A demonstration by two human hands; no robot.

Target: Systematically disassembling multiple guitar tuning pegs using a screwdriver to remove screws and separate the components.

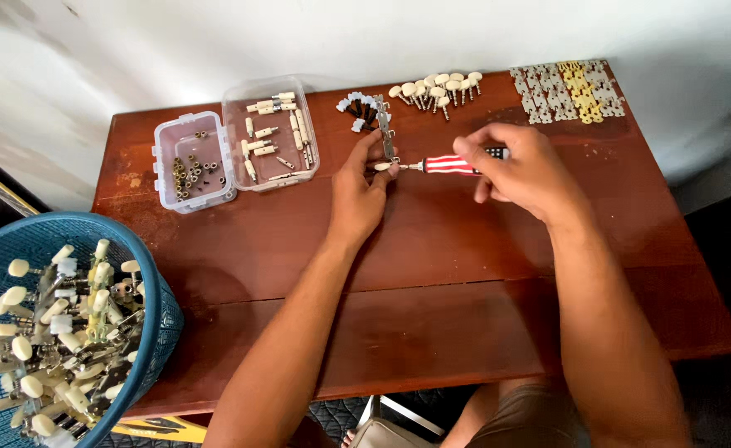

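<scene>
My left hand pinches a narrow metal tuner strip that stands upright above the wooden table. My right hand grips a screwdriver with a red-and-white striped handle. The screwdriver lies level, and its tip meets the lower end of the strip by my left fingertips. Just behind the strip lies a small pile of dark and white-knobbed tuner parts.
Two clear plastic boxes stand at the back left: one with small dark screws and bushings, one with cream posts. Cream-knobbed pegs and metal plates lie along the back edge. A blue basket of assembled tuners sits at the left.
</scene>
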